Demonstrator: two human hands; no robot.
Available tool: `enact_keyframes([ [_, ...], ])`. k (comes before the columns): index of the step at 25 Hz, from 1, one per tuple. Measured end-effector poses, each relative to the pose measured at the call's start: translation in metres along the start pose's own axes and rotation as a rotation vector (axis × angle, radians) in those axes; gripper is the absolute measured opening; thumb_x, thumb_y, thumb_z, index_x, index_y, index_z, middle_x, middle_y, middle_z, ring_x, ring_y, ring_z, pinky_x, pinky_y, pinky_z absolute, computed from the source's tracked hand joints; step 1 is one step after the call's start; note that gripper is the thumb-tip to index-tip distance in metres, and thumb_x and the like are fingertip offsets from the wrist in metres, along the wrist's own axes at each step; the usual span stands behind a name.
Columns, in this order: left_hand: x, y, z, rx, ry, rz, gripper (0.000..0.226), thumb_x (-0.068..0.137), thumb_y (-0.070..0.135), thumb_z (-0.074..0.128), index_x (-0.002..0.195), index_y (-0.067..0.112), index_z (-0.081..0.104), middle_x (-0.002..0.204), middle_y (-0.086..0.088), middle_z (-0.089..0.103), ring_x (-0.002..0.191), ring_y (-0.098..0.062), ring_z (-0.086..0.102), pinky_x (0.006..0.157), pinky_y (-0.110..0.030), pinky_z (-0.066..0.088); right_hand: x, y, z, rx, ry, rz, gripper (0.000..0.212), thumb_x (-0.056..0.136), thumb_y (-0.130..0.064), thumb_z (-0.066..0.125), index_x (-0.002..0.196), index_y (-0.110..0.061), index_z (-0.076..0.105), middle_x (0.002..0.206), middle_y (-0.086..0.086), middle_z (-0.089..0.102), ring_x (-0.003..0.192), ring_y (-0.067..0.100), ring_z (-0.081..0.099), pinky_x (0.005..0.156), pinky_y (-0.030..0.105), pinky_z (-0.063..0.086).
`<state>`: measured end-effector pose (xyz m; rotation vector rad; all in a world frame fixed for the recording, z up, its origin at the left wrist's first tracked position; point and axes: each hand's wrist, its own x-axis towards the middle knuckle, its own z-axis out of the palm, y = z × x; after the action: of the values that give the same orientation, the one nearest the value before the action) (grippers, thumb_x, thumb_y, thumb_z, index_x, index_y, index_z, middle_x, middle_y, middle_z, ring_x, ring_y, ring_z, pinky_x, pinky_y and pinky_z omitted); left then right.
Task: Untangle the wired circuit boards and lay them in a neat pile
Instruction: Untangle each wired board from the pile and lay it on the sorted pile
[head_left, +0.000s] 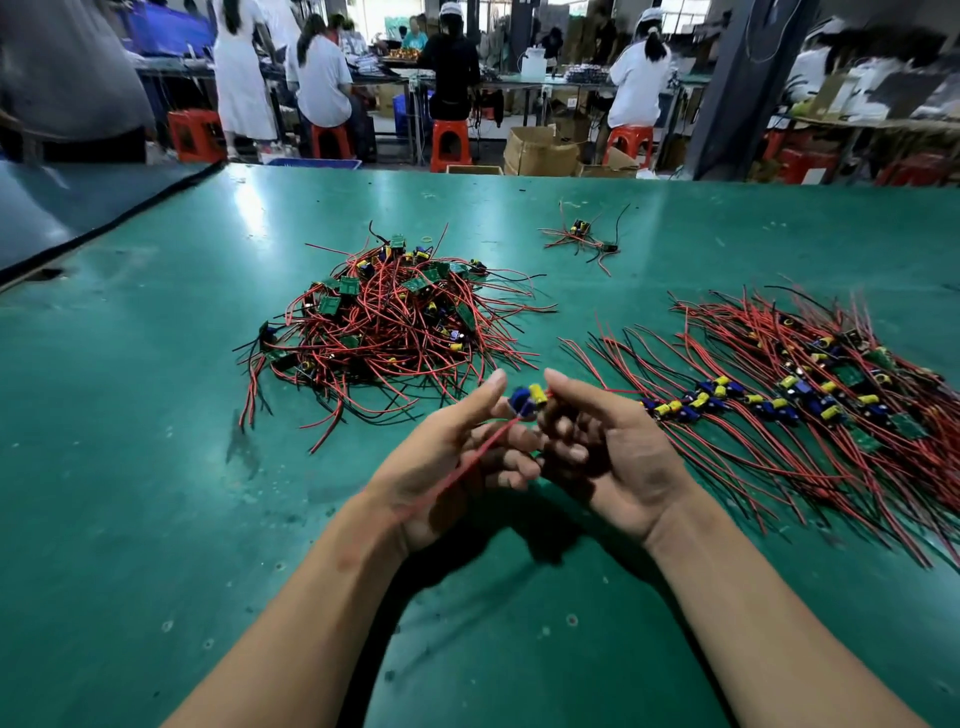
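1. The held board: one small board with a blue part and a yellow capacitor, raised above the green surface at centre frame, caught between your two hands. It is blurred, so finer detail cannot be read.

2. Your left hand: lower centre, palm turned up, thumb stretched toward the board, fingers curled in. Your grip here is closed on the lower end of the held board. Its red lead runs down across your palm toward the wrist.

3. Your right hand: just right of the other, palm up, fingers close against those of the left. Your grip is narrow, with thumb and curled fingers pinching the held board from the right side.

4. The tangled heap: centre of the frame, above your hands. Green boards and red and black wires are knotted in a mound.

5. The sorted pile: right of the frame, beside your right hand. The boards lie in a band and the wires run roughly parallel.

6. The small cluster: upper right of centre, a few wired boards, well apart from both piles.

7. Background, top of the frame: workers seated and standing, orange stools, cardboard boxes.
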<state>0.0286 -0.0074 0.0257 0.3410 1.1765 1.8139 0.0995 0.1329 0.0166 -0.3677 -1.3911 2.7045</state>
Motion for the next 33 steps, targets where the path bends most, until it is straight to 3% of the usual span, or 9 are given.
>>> enact_keyframes([
  [2,-0.002,-0.002,0.002,0.083,-0.056,-0.016,0.038,0.08,0.046,0.061,0.071,0.014,0.078,0.07,-0.005,0.071,0.055,-0.013,0.065,0.052,-0.022,0.054,0.0,0.002,-0.001,-0.059,0.005,0.037,0.031,0.078,-0.036,0.075,0.067,-0.016,0.054,0.05,-0.004,0.041,0.056,0.018,0.024,0.066,0.033,0.013],
  [6,-0.002,-0.007,0.001,0.053,-0.022,0.001,0.025,0.077,0.031,0.07,0.085,0.008,0.078,0.082,-0.015,0.073,0.065,-0.02,0.071,0.06,-0.027,0.059,-0.001,0.003,-0.002,-0.161,0.028,0.003,0.027,0.083,-0.034,0.075,0.074,-0.017,0.055,0.054,0.001,0.047,0.041,0.014,0.041,0.044,0.025,0.041],
  [9,0.0,-0.009,-0.003,0.083,-0.007,0.008,0.023,0.079,0.027,0.07,0.089,0.008,0.077,0.087,-0.018,0.074,0.068,-0.022,0.072,0.063,-0.03,0.059,0.001,0.002,-0.004,-0.199,0.064,-0.051,0.019,0.081,-0.03,0.077,0.075,-0.019,0.062,0.063,0.003,0.055,0.041,0.011,0.042,0.04,0.021,0.04],
  [12,0.001,-0.011,-0.002,0.12,-0.017,-0.007,0.019,0.08,0.021,0.069,0.09,0.007,0.077,0.093,-0.02,0.073,0.073,-0.026,0.072,0.071,-0.035,0.061,0.0,0.002,-0.005,-0.26,0.099,-0.055,0.017,0.076,-0.031,0.079,0.078,-0.015,0.071,0.058,0.002,0.057,0.038,0.009,0.044,0.039,0.019,0.041],
  [16,0.005,-0.012,0.0,0.108,0.092,0.001,0.012,0.086,0.007,0.063,0.086,0.001,0.074,0.09,-0.025,0.072,0.068,-0.03,0.072,0.066,-0.037,0.062,0.0,0.004,-0.006,-0.293,0.066,-0.03,0.024,0.08,-0.031,0.077,0.089,-0.009,0.073,0.058,0.004,0.057,0.041,0.012,0.047,0.042,0.022,0.046],
  [19,0.008,-0.012,0.001,0.135,0.19,0.047,0.012,0.087,0.004,0.059,0.087,0.001,0.071,0.08,-0.023,0.071,0.059,-0.027,0.068,0.058,-0.033,0.06,0.001,0.004,-0.006,-0.29,0.028,-0.017,0.025,0.079,-0.026,0.075,0.097,-0.009,0.077,0.076,0.01,0.067,0.057,0.019,0.053,0.051,0.026,0.05],
  [24,0.006,-0.015,0.001,0.276,0.197,0.106,0.017,0.091,0.004,0.057,0.08,0.003,0.07,0.074,-0.019,0.071,0.053,-0.023,0.067,0.052,-0.029,0.059,0.001,0.007,-0.006,-0.298,0.045,-0.026,0.015,0.088,-0.019,0.072,0.098,-0.01,0.078,0.081,0.013,0.07,0.06,0.019,0.062,0.05,0.027,0.055],
  [30,0.006,-0.013,0.002,0.345,0.225,0.128,0.02,0.089,0.003,0.058,0.072,0.004,0.069,0.064,-0.016,0.066,0.044,-0.02,0.058,0.04,-0.021,0.047,0.007,0.016,-0.004,-0.331,0.171,-0.109,0.02,0.09,-0.024,0.072,0.076,-0.009,0.074,0.063,0.012,0.056,0.045,0.017,0.053,0.043,0.023,0.046],
  [33,0.004,-0.013,0.003,0.392,0.206,0.112,0.02,0.085,0.002,0.059,0.068,0.004,0.069,0.062,-0.015,0.065,0.042,-0.02,0.056,0.039,-0.018,0.043,0.011,0.01,-0.01,-0.405,0.311,-0.18,0.025,0.091,-0.025,0.07,0.073,-0.01,0.074,0.052,-0.001,0.039,0.039,0.008,0.032,0.037,0.016,0.025],
])
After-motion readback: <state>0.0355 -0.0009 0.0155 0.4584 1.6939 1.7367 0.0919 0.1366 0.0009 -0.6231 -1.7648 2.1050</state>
